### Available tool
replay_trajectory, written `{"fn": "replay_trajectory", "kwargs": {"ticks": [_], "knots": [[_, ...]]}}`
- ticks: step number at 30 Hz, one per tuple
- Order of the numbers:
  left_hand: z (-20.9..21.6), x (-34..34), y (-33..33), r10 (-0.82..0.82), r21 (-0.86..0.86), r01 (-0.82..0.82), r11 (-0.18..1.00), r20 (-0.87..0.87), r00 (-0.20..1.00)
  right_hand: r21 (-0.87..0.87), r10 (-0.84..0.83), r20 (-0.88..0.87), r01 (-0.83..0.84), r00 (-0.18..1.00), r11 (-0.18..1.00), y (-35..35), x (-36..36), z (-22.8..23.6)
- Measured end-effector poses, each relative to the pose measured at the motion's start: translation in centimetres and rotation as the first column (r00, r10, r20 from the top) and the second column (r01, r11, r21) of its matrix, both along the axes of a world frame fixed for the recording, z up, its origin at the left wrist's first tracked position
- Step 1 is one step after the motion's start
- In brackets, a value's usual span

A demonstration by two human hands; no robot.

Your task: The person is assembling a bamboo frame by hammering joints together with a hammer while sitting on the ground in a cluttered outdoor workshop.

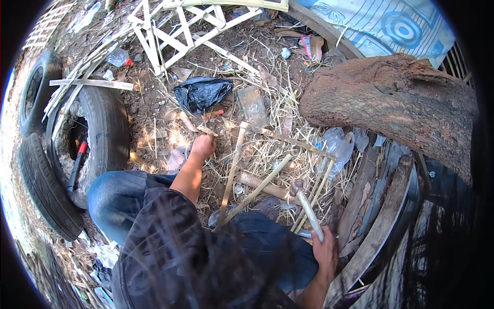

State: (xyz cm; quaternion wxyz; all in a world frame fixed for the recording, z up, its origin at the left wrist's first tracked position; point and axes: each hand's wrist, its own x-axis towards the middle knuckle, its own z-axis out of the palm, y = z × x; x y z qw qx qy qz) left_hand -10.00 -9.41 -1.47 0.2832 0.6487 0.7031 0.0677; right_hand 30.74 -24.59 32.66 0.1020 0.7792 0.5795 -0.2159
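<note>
My right hand (325, 251) is wrapped round the handle of a hammer (310, 212), whose metal head points away from me. Beyond my left knee, my left hand (204, 146) is closed low over the ground, right against a short light piece of wood (208, 131). Whether the fingers grip that piece or something smaller is hidden. Between my hands lies a frame of split bamboo strips (288, 138), with one strip slanting across it toward my lap. A round wooden stick (267, 186) lies beneath the strips.
A thick log (386, 92) lies at the right, with weathered boards (378, 226) nearer me. Worn tyres (105, 123) stand at the left; a red-and-black tool (78, 164) rests inside one. A bamboo lattice (180, 31), a black plastic bag (203, 93) and a flat stone block (252, 105) lie ahead.
</note>
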Motion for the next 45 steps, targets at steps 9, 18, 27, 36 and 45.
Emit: {"fn": "replay_trajectory", "kwargs": {"ticks": [9, 18, 27, 36, 45], "knots": [[-0.4, 2.7, 3.7, 0.379, 0.238, -0.479, 0.845, 0.366, 0.85, -0.032, 0.067, 0.012, -0.066, 0.998, 0.997, 0.4, -0.2, 0.4], [1.7, 7.3, 13.2, 0.648, -0.421, -0.494, 0.761, 0.446, 0.618, -0.161, 0.056, 0.201, -0.024, 0.978, 0.987, -1.0, 1.6, -2.5], [1.3, 8.0, 15.2, 0.425, -0.484, -0.193, 0.853, 0.432, 0.796, -0.206, -0.188, -0.067, 0.171, 0.98, 0.964, 1.4, -1.5, -0.7], [1.2, 9.8, 12.5, 0.672, -0.553, -0.383, 0.74, 0.615, 0.413, -0.222, -0.02, 0.122, 0.047, 0.992, 0.974, 0.9, -0.1, -1.6], [-1.4, 5.2, 13.0, 0.633, -0.504, -0.387, 0.772, 0.558, 0.536, -0.245, 0.035, 0.199, 0.015, 0.979, 0.969, 0.0, 0.9, -2.1]]}}
